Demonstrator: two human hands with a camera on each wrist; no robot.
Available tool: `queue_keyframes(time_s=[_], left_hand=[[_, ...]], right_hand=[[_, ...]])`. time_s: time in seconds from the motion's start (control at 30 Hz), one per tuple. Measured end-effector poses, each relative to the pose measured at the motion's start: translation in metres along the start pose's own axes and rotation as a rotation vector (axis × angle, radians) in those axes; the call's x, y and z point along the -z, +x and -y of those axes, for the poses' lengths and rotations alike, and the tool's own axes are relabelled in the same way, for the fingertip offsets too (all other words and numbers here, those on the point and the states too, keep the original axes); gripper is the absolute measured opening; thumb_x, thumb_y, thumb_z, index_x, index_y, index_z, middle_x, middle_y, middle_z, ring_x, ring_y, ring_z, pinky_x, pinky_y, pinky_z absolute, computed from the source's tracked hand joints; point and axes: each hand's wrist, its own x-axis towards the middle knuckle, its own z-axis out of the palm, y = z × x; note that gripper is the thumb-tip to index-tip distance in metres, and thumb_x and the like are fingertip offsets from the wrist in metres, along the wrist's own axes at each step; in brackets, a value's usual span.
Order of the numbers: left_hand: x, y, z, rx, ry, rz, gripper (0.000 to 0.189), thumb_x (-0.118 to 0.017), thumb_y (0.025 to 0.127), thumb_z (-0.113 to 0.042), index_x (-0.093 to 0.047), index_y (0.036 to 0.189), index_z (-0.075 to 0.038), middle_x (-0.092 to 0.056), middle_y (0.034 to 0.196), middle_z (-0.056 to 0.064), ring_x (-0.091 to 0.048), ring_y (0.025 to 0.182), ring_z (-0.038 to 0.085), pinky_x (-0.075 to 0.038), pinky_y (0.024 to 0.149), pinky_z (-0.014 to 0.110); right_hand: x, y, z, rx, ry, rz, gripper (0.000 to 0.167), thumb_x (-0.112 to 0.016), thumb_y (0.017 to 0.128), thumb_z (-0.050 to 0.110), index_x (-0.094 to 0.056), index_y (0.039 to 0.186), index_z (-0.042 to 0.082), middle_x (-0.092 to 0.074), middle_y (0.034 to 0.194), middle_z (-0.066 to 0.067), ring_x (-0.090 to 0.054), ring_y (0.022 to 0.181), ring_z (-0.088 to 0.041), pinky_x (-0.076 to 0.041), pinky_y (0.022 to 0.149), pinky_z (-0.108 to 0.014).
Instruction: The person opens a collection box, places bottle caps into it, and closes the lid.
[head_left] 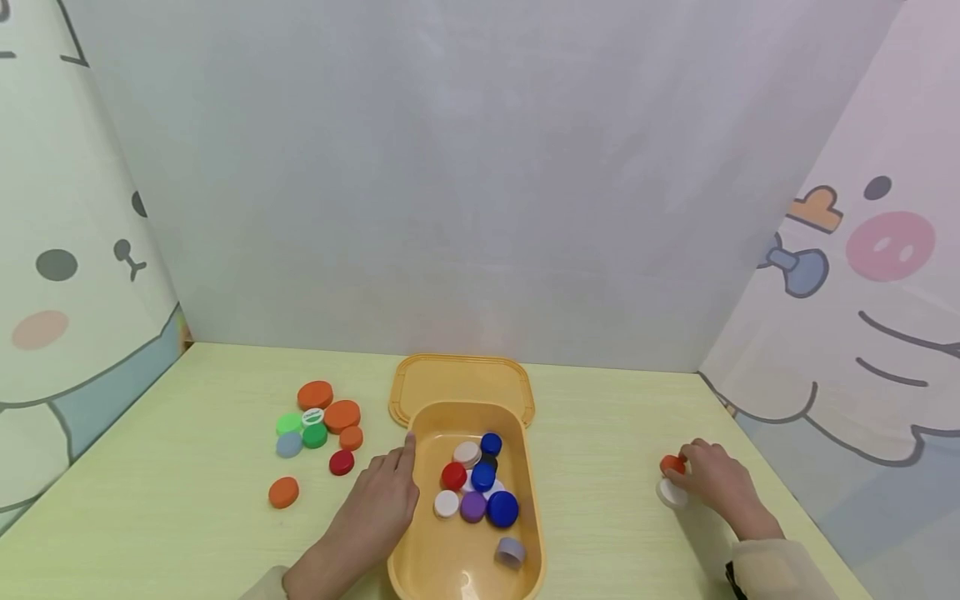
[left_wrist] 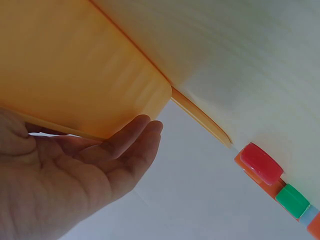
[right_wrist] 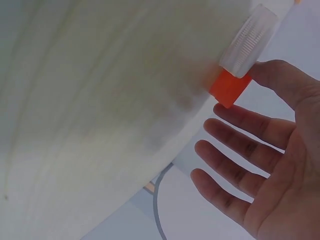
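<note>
Lying between thumb and forefinger of the right hand (head_left: 717,481), an orange cap (head_left: 671,464) is pinched and partly covered; the remaining fingers are spread. Just beside it, a finely ridged white cap (head_left: 672,494) is seen. Nearly straight fingers of the left hand (head_left: 372,507), its thumb hard to make out, are laid against a smooth, rounded yellow box (head_left: 532,467), its near edge cut off. Round caps (head_left: 503,509) are held inside; behind, a flat lid (head_left: 463,385) is partly hidden.

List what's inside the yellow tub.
The tub holds three blue caps, a red cap, a purple cap, a grey cap, white caps (some partly covered) and a partly covered black cap. Anything fully beneath them can't be seen.
</note>
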Motion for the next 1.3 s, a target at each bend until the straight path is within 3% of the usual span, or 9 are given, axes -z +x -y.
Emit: queue_keyframes(time_s=[0.37, 0.53, 0.9, 1.3], left_hand=[[0.000, 0.000, 0.000, -0.001, -0.014, 0.001, 0.055, -0.051, 0.087, -0.017, -0.037, 0.136, 0.003, -0.055, 0.121, 0.015, -0.053, 0.106, 0.029, -0.045, 0.091, 0.042], [0.001, 0.000, 0.000, 0.003, -0.018, 0.009, 0.055, -0.050, 0.087, -0.017, -0.037, 0.136, 0.002, -0.055, 0.121, 0.014, -0.052, 0.107, 0.029, -0.045, 0.092, 0.042], [0.001, 0.000, 0.000, 0.002, -0.009, 0.010, 0.055, -0.050, 0.088, -0.018, -0.036, 0.137, 0.002, -0.055, 0.121, 0.014, -0.052, 0.107, 0.028, -0.046, 0.092, 0.042], [0.001, 0.001, 0.000, -0.001, 0.000, 0.017, 0.055, -0.051, 0.088, -0.018, -0.036, 0.137, 0.002, -0.055, 0.121, 0.014, -0.053, 0.107, 0.029, -0.046, 0.091, 0.042]], right_hand=[[0.003, -0.002, 0.010, 0.044, 0.004, -0.041, 0.033, -0.069, 0.076, 0.034, -0.061, 0.089, 0.004, -0.057, 0.088, -0.008, -0.049, 0.075, -0.023, -0.040, 0.052, -0.036], [0.006, -0.003, 0.023, 0.109, -0.018, -0.115, 0.028, -0.070, 0.074, 0.028, -0.061, 0.089, 0.006, -0.059, 0.091, -0.008, -0.051, 0.075, -0.024, -0.042, 0.052, -0.037], [0.019, -0.008, 0.075, 0.305, -0.077, -0.382, 0.029, -0.078, 0.066, 0.026, -0.062, 0.082, 0.010, -0.062, 0.087, -0.002, -0.053, 0.072, -0.020, -0.040, 0.051, -0.030], [0.030, -0.017, 0.133, 0.495, -0.131, -0.509, 0.031, -0.079, 0.064, 0.031, -0.061, 0.082, 0.013, -0.060, 0.087, 0.003, -0.054, 0.077, -0.017, -0.039, 0.052, -0.025]])
